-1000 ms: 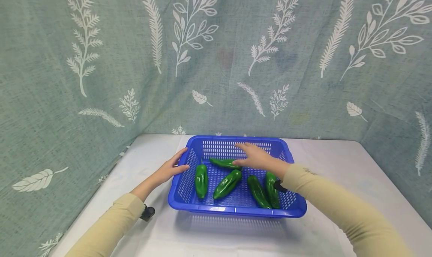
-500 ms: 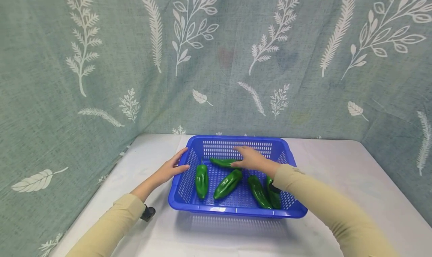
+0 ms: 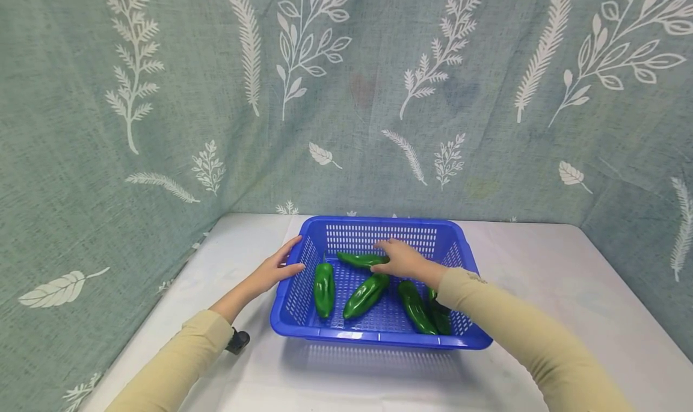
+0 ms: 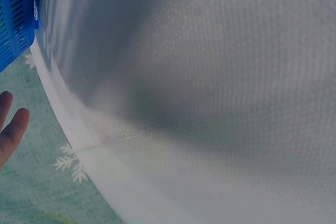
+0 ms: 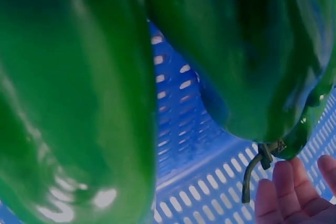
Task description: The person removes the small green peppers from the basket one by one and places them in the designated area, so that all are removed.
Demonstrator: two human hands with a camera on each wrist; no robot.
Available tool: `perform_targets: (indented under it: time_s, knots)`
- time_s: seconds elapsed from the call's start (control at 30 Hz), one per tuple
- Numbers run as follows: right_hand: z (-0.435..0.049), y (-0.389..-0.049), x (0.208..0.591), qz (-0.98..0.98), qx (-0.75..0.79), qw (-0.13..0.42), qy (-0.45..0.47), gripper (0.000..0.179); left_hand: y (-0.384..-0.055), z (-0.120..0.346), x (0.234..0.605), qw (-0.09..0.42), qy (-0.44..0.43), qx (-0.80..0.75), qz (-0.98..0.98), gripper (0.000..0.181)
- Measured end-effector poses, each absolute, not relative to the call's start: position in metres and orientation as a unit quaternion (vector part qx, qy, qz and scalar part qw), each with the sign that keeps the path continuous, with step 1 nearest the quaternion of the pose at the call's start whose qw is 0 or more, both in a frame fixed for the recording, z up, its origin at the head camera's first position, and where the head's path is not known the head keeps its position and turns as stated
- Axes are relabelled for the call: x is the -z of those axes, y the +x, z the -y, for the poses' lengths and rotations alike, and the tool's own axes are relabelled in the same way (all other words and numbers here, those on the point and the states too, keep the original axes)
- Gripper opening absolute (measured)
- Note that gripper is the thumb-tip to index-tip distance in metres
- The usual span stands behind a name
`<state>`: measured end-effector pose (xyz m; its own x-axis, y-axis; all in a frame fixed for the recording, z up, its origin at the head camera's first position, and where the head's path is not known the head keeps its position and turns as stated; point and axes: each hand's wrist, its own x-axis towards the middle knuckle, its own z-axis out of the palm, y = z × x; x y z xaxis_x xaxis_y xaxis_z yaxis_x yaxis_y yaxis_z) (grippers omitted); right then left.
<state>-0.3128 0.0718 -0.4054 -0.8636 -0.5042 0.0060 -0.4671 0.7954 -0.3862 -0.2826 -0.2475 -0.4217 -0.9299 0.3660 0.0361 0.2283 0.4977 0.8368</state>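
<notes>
A blue plastic basket (image 3: 379, 338) holds several green peppers. Fingers spread, my left hand (image 3: 273, 272) rests at the basket's left rim, thumb and fingertips right at the edge. In the left wrist view, its fingers (image 4: 14, 129) show beside the basket wall (image 4: 16, 24). My right hand (image 3: 406, 258) is inside the basket, thumb and fingers apart around the right end of the back pepper (image 3: 354, 260). In the right wrist view, the fingertips (image 5: 284, 177) are close to a pepper stem (image 5: 252, 174). Nearer my body lies the middle pepper (image 3: 364, 299).
One pepper (image 3: 324, 290) lies along the basket's left side. Two more, a pepper (image 3: 415, 308) and another pepper (image 3: 440, 320) partly under my right sleeve, lie at the right. A white cloth (image 3: 346, 382) covers the table, with a patterned green curtain (image 3: 346, 129) behind.
My right hand has come down a little toward the right end of the back pepper, and its forearm has shifted left. The left hand and the peppers stay in place.
</notes>
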Motion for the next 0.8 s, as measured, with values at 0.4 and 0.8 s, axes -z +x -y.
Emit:
perform_targets:
  time_s: [0.4, 0.8]
  knots:
    - [-0.076, -0.32, 0.41, -0.945, 0.182, 0.043, -0.269, 0.05, -0.283, 0.248, 0.422, 0.077, 0.17, -0.474, -0.861, 0.07]
    - [-0.087, -0.329, 0.414, -0.922, 0.282, 0.138, -0.225, 0.051, -0.285, 0.249, 0.423, 0.08, 0.176, -0.478, -0.857, 0.07]
